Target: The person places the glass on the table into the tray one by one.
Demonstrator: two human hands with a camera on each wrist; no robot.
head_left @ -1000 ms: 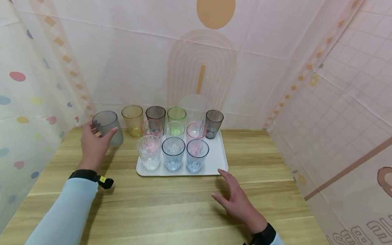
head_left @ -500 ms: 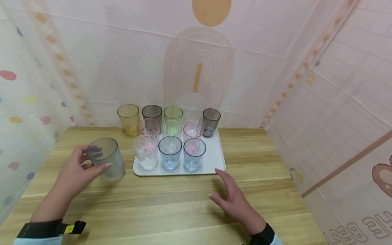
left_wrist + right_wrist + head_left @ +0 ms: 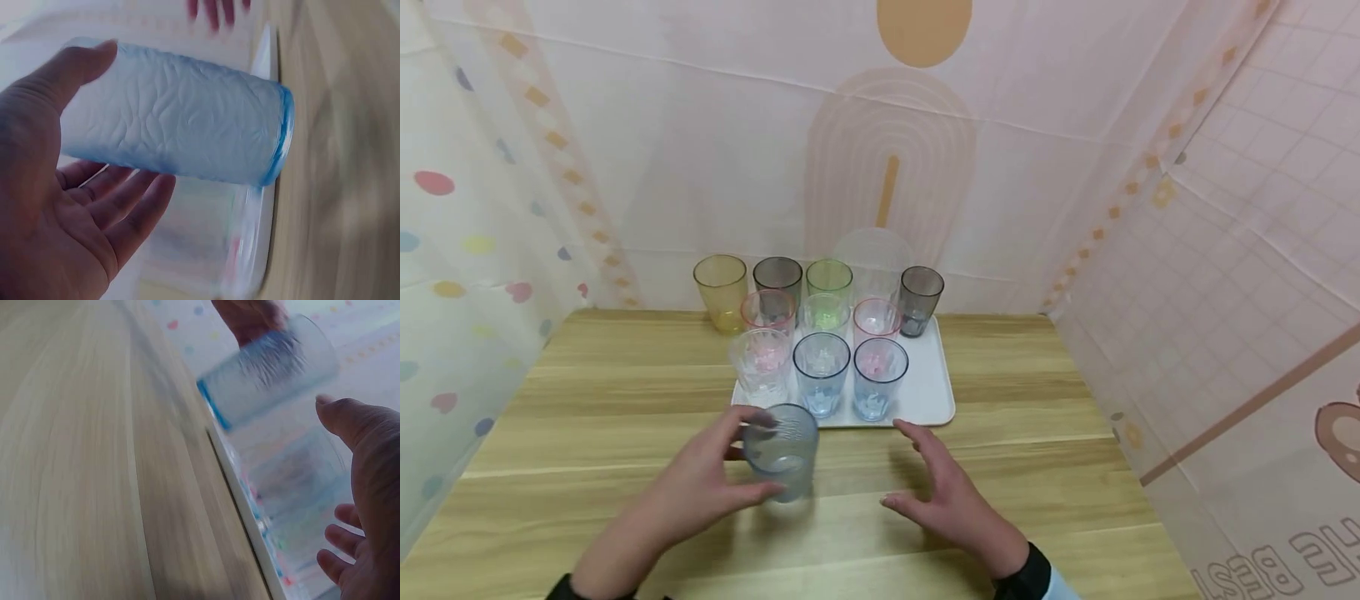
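Head view: left hand [image 3: 696, 487] grips the frosted blue tumbler [image 3: 781, 450], now carried before the white tray [image 3: 936, 392], right hand [image 3: 943, 496] spread open beside it.

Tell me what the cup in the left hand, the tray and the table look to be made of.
Frosted blue cup: translucent plastic or glass, crackle-textured wall; the look cannot settle which. The left hand grips it.
White tray: smooth matte plastic, probably, with a rounded raised rim.
Table: light wood grain in planks, possibly laminate.
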